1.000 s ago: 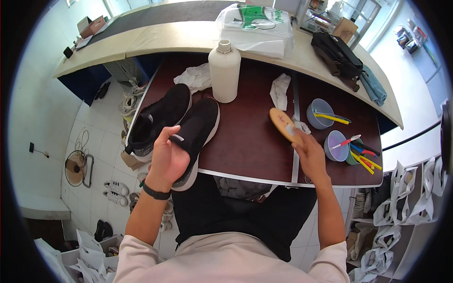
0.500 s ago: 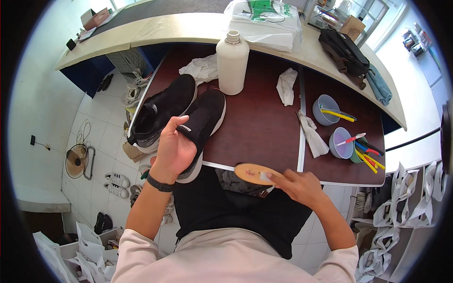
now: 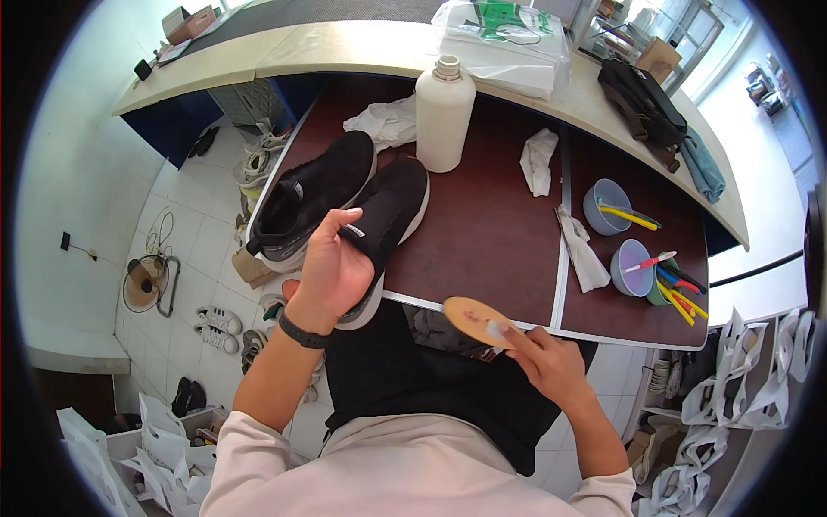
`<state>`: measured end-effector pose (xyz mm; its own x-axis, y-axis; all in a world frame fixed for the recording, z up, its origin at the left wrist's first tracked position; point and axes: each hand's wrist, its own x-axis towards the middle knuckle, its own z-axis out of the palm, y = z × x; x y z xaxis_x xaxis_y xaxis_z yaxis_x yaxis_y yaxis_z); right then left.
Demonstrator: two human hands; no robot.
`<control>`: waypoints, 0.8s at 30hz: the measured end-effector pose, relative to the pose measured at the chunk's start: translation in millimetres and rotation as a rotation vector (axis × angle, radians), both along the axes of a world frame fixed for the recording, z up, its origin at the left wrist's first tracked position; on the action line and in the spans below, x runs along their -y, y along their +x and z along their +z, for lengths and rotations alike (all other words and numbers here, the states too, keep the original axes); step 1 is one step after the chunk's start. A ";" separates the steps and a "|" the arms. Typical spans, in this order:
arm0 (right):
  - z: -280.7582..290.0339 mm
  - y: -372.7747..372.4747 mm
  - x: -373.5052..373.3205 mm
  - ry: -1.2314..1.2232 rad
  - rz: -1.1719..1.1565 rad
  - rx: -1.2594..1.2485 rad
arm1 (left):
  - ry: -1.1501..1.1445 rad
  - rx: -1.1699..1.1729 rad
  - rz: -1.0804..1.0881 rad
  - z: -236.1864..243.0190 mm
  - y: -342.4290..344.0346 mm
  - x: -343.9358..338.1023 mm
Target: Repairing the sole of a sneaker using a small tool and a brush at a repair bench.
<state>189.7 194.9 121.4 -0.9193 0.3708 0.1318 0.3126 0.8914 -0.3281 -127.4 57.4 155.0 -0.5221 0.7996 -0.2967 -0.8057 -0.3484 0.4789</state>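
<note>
Black fabric covers the shoe (image 3: pixel 398 205) at the left hand (image 3: pixel 338 269); it lies aslant, its heel end jutting past the near edge of the tabletop (image 3: pixel 474 233), toward the left corner. The left thumb stands up, while the other fingers are hidden at the shoe's opening, so I cannot tell whether they grip. A dark wristband (image 3: pixel 301 334) circles that wrist. The right hand (image 3: pixel 550 366) has its fingers closed on one end of an oval tan brush (image 3: pixel 475 320), held just off the near edge, above the person's lap, well apart from the shoe.

A matching black shoe (image 3: pixel 326 185) lies along the left edge, beside the first. White crumpled paper (image 3: pixel 379 125) sits toward the far left corner, next to a white bottle (image 3: pixel 444 125), upright and uncapped. Near the far edge lies a second paper wad (image 3: pixel 538 162); a third (image 3: pixel 581 250) rests beside the metal strip (image 3: pixel 564 181) that crosses the tabletop. Toward the right edge stand a pale blue bowl (image 3: pixel 603 215) with a yellow handle in it, a lilac cup (image 3: pixel 631 277) and a green cup (image 3: pixel 658 295) full of coloured handles.
</note>
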 end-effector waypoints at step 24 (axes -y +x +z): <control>20.4 26.1 -53.8 0.106 0.269 0.089 | 0.039 -0.178 0.091 60.3 21.0 73.5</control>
<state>215.9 248.7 141.8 -0.9923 0.1009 0.0714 0.0839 0.9740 -0.2105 -106.4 -16.1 215.3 -0.6342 0.7559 -0.1627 -0.6737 -0.4369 0.5961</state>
